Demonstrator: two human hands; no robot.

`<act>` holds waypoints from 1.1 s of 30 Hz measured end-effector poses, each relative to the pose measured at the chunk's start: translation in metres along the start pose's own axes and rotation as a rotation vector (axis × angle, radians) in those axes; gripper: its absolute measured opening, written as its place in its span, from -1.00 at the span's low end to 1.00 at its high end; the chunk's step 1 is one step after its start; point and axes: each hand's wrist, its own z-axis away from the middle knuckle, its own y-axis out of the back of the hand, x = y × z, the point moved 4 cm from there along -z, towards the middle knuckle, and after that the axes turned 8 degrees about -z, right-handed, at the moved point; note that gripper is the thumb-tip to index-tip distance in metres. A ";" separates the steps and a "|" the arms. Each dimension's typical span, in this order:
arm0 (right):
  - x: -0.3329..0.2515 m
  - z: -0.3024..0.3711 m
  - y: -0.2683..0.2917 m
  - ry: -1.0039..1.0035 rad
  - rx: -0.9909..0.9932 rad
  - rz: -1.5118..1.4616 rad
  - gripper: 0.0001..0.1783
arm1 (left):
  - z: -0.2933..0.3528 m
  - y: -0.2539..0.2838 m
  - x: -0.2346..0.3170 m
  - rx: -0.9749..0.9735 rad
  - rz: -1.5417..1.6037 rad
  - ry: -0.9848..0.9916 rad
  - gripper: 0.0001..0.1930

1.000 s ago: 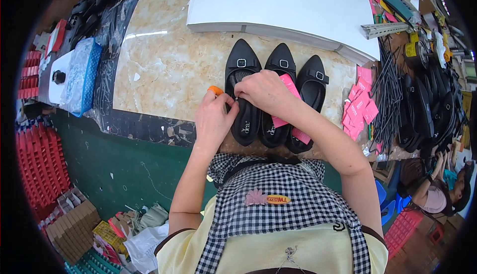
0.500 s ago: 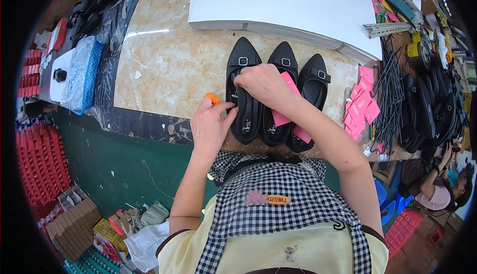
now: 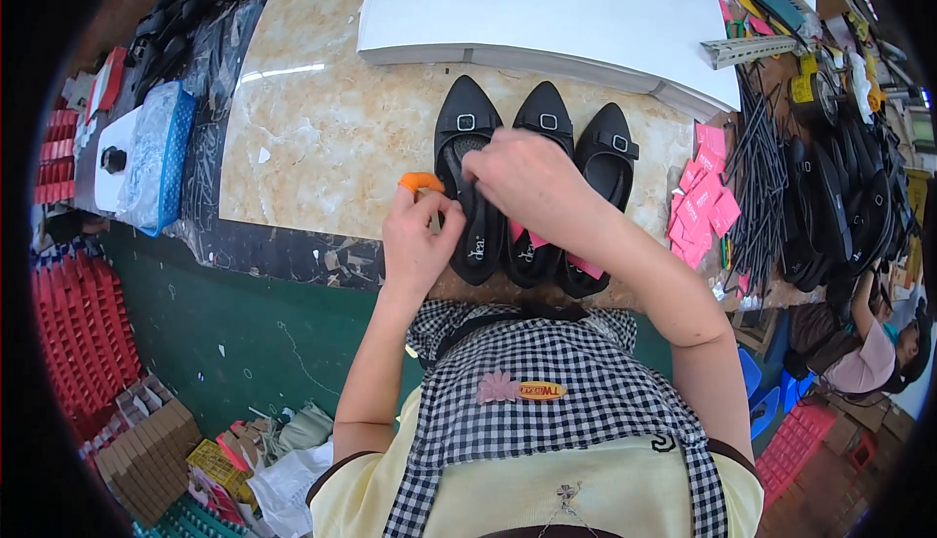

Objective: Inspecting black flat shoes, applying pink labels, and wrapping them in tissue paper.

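Observation:
Three black pointed flat shoes with square buckles lie side by side on the marbled tabletop [image 3: 312, 148], toes facing away from me. My right hand [image 3: 522, 172] reaches over the middle shoe [image 3: 543, 101], its fingertips bent closed at the opening of the left shoe [image 3: 468, 97]. At that shoe's left edge, my left hand [image 3: 418, 236] pinches thumb and fingers together, an orange cover [image 3: 421, 182] on one finger. Whatever either hand grips is too small or hidden to make out. A pink card [image 3: 586, 267] shows at the heel of the right shoe [image 3: 607, 128].
A large white slab-like stack [image 3: 547, 1] sits behind the shoes. To the right are loose pink cards [image 3: 701, 208], thin black sticks [image 3: 756, 172] and more black shoes [image 3: 864, 197]. A blue basket [image 3: 178, 162] stands left; another person [image 3: 859, 348] is at the far right.
My right hand has turned slightly at the left shoe, now covering most of the middle shoe's pink card. My left fingers are pinched closer together. The whole view has shifted slightly.

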 end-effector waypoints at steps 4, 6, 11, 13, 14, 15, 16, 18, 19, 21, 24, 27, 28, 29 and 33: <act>0.021 0.001 -0.011 -0.336 -0.588 -0.937 -0.71 | 0.000 -0.003 -0.001 0.063 0.087 -0.221 -0.86; 0.035 0.011 -0.024 -0.342 -0.416 -1.298 -0.72 | -0.004 -0.015 -0.028 -0.222 0.602 0.281 -0.82; 0.036 0.023 -0.041 -0.373 -0.200 -1.239 -0.75 | -0.009 -0.010 -0.022 -0.201 0.766 0.265 -0.83; 0.034 0.025 -0.047 -0.423 -0.151 -1.266 -0.78 | -0.011 -0.010 -0.023 -0.176 0.709 0.266 -0.89; 0.035 0.025 -0.048 -0.471 -0.102 -1.292 -0.81 | -0.012 -0.009 -0.020 -0.176 0.709 0.265 -0.89; 0.033 0.025 -0.049 -0.471 -0.101 -1.292 -0.81 | -0.013 -0.008 -0.016 -0.192 0.703 0.274 -0.88; 0.032 0.025 -0.049 -0.467 -0.072 -1.255 -0.84 | -0.013 -0.007 -0.014 -0.205 0.696 0.285 -0.86; 0.031 0.023 -0.049 -0.462 -0.044 -1.218 -0.86 | -0.012 -0.009 -0.017 -0.209 0.646 0.261 -0.86; 0.031 0.022 -0.050 -0.480 -0.029 -1.238 -0.86 | -0.012 -0.009 -0.018 -0.214 0.594 0.235 -0.87; 0.030 0.022 -0.050 -0.498 -0.015 -1.258 -0.87 | -0.010 -0.010 -0.021 -0.207 0.574 0.221 -0.87; 0.032 0.023 -0.052 -0.504 0.034 -1.344 -0.86 | -0.011 -0.010 -0.022 -0.206 0.536 0.202 -0.87; 0.033 0.023 -0.055 -0.560 -0.006 -1.366 -0.87 | -0.011 -0.009 -0.020 -0.211 0.544 0.194 -0.87; 0.033 0.022 -0.055 -0.541 -0.003 -1.362 -0.86 | -0.011 -0.009 -0.018 -0.214 0.572 0.188 -0.87; 0.032 0.021 -0.056 -0.523 0.000 -1.358 -0.86 | -0.011 -0.008 -0.018 -0.214 0.572 0.188 -0.87; 0.033 0.022 -0.059 -0.520 -0.023 -1.336 -0.86 | -0.012 -0.008 -0.017 -0.231 0.531 0.177 -0.87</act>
